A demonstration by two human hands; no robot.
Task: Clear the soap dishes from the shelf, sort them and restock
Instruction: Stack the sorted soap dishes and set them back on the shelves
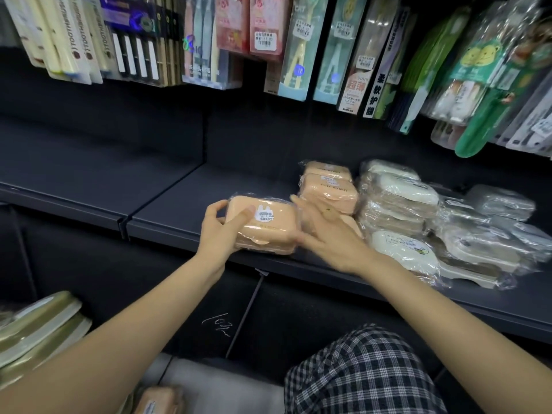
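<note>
Your left hand (219,228) grips a peach soap dish (263,224) wrapped in clear film, thumb curled over its top beside the white rabbit label and the other fingers wrapped round its near left end. The dish sits at the front edge of the dark shelf (167,204), lid upward; whether it rests fully on the board or is partly lifted cannot be told. Your right hand (331,231) lies flat and spread at the dish's right end, fingers straight and wide, one wearing a ring; the thumb touches the dish's near right corner, and motion blur hides finer contact. Just behind that hand stands a stack of peach dishes (328,186), also film-wrapped. To its right lies a pile of white and beige dishes (400,204), and further right a looser heap of grey wrapped dishes (493,222), some tilted. Packaged toothbrushes (298,46) hang in rows above the shelf. At lower left, off the shelf, sit olive-green dishes (38,327), stacked, and one more peach dish (158,401) at the bottom edge. A checked garment (364,375) covers your knee.
</note>
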